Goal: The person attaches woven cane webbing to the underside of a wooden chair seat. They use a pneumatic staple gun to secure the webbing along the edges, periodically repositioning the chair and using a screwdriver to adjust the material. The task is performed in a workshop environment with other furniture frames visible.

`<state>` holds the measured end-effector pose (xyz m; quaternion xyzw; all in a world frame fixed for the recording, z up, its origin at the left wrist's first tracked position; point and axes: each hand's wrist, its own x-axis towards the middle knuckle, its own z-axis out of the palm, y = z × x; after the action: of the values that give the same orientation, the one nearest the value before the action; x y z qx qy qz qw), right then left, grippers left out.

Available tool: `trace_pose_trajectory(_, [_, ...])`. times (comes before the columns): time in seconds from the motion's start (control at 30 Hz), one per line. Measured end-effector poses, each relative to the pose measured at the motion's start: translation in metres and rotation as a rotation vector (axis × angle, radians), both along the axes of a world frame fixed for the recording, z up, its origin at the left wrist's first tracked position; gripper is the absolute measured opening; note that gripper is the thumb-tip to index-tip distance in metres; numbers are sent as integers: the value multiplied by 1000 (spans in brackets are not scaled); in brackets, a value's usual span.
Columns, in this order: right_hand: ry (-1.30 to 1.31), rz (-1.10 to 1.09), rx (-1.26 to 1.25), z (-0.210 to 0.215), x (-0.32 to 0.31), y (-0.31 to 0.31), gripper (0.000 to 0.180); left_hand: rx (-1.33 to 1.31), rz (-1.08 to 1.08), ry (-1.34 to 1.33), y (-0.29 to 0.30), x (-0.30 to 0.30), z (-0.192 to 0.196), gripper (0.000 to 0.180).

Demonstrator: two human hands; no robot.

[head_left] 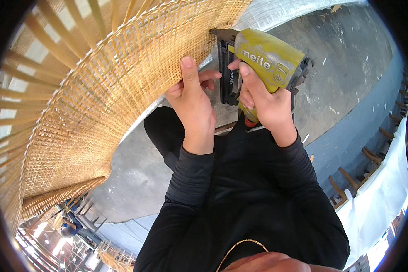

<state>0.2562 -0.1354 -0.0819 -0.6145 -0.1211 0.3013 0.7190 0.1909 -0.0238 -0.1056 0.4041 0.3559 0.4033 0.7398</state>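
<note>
My right hand (269,102) is wrapped round the handle of a yellow-green pneumatic nail gun (276,56) with a black magazine. The gun's nose touches or lies very close to the edge of a large woven rattan panel (136,59). At that same edge is my left hand (192,102), its thumb raised over the weave and its index finger stretched toward the magazine. The other left fingers are loosely curled and partly hidden. A red fitting (250,123) shows at the base of the gun's handle.
Rattan poles (25,97) fan out along the panel's far left side. Clear plastic wrap (276,12) lies at the top, over grey floor (349,59). Wooden legs (344,181) and white sheeting (376,208) line the right. Another person (70,226) is at the lower left.
</note>
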Motion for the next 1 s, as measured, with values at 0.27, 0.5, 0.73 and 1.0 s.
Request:
trace_pose_trajectory(0.27, [-4,-8,122,-8,4,3,17,28,-23,14,1,-4,-8,33])
trace_pose_trajectory(0.5, [129,-24,117,14,-1,-6,19,-176,69,-204,-16,-24,23,27])
trace_pose_trajectory(0.73, [81,6,121,9,-5,-8,20,115,162,-13,11,-55,-13,18])
trace_pose_trajectory(1.0, [112,22,113,9,-6,-3,26,199,138,73,23,-55,-21,19])
